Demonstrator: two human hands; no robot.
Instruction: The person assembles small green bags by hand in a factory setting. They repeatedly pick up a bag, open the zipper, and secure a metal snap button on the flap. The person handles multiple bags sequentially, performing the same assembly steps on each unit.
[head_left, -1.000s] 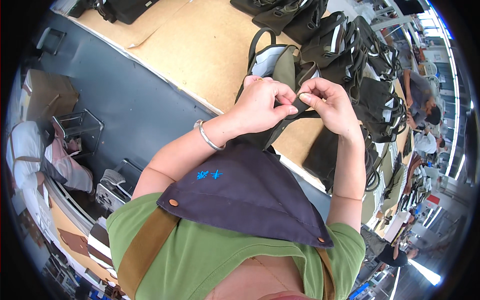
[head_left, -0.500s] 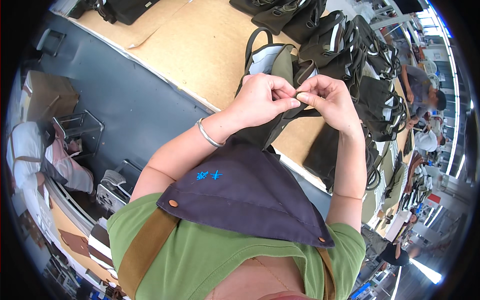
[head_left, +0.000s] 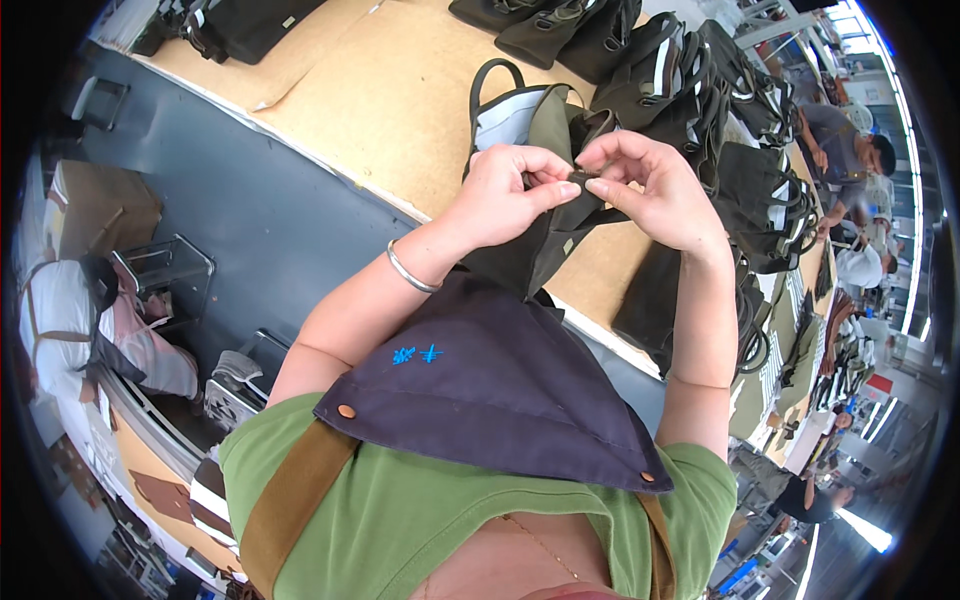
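A dark olive handbag (head_left: 512,262) stands at the table's near edge, its top open, showing a pale lining and a raised loop handle. Above its near side, both hands meet on a small dark strap end (head_left: 579,178) that seems to belong to the bag. My left hand (head_left: 510,198) pinches it between thumb and curled fingers. From the other side, my right hand (head_left: 655,190) has its thumb against the strap, with the index finger arched over it. The fingers partly hide the strap, so its exact shape cannot be made out.
Rows of similar dark bags (head_left: 650,90) crowd the far and right parts of the tan-covered table (head_left: 370,90). Another dark bag (head_left: 255,30) lies at the far left. Beyond the grey floor on the left sit a cardboard box (head_left: 105,205) and a person in white (head_left: 60,310).
The right hand's fingers have lifted and spread slightly, exposing more of the dark strap between the hands. The left hand keeps its pinch. The whole view has shifted a little.
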